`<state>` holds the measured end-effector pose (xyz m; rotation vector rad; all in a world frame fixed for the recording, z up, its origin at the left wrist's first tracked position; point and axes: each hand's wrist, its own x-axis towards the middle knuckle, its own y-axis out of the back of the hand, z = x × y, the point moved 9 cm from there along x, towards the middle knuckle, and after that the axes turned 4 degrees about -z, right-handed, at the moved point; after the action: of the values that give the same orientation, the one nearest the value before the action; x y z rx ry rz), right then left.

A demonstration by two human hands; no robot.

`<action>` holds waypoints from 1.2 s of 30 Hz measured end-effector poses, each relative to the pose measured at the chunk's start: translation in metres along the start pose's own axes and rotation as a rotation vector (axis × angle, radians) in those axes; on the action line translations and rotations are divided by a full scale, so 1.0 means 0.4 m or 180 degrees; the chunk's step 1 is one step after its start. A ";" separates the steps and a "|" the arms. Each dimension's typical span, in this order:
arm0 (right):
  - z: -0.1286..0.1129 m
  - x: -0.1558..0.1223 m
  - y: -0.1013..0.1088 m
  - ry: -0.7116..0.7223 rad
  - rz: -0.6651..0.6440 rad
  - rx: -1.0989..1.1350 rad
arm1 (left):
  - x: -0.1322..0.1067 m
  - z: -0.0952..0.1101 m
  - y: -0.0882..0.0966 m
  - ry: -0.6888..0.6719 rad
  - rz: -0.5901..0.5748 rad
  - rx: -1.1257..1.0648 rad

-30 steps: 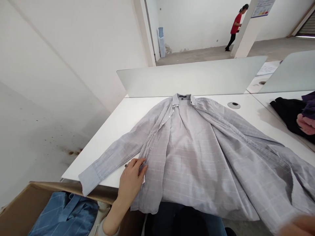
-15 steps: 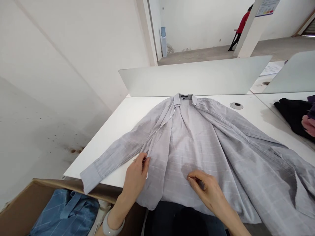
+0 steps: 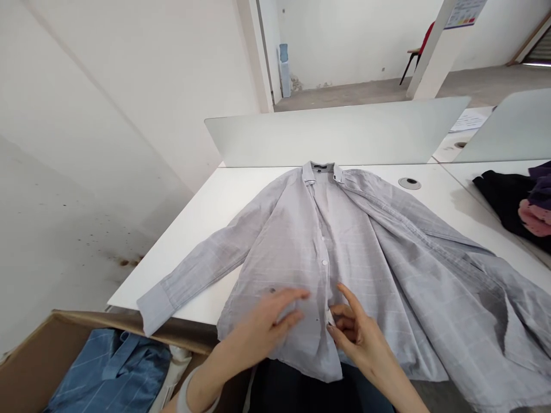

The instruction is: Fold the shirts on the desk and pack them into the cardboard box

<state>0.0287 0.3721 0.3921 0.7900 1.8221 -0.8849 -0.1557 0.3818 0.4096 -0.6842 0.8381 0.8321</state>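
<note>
A grey checked button-up shirt [image 3: 297,246] lies face up on the white table [image 3: 202,235], its collar [image 3: 321,173] at the far side and its sleeves spread out. Small white buttons [image 3: 323,262] run down the front. My left hand [image 3: 262,328] rests flat on the lower front with its fingers apart, a bracelet on the wrist. My right hand [image 3: 355,328] is at the lower front edge, its thumb raised and fingers curled by the placket. I cannot tell whether it grips the cloth.
A cardboard box [image 3: 129,326] at the near left holds a blue striped garment [image 3: 114,367]. Black and pink clothes [image 3: 503,198] lie at the right. Grey partition panels [image 3: 336,132] stand behind the table, which has a round cable grommet [image 3: 408,183].
The shirt's front panel now lies across the middle, with its buttons showing. My left hand has moved right from the bunched edge, and my right hand has moved left to the placket.
</note>
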 end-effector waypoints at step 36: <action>-0.078 -0.057 0.223 0.0004 0.0462 -0.1382 | -0.009 -0.189 0.030 0.0614 0.0747 0.2337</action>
<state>0.0949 0.4425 0.4016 0.6322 1.8418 -0.3734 -0.1944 0.3271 0.3724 -0.0128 1.3200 0.6015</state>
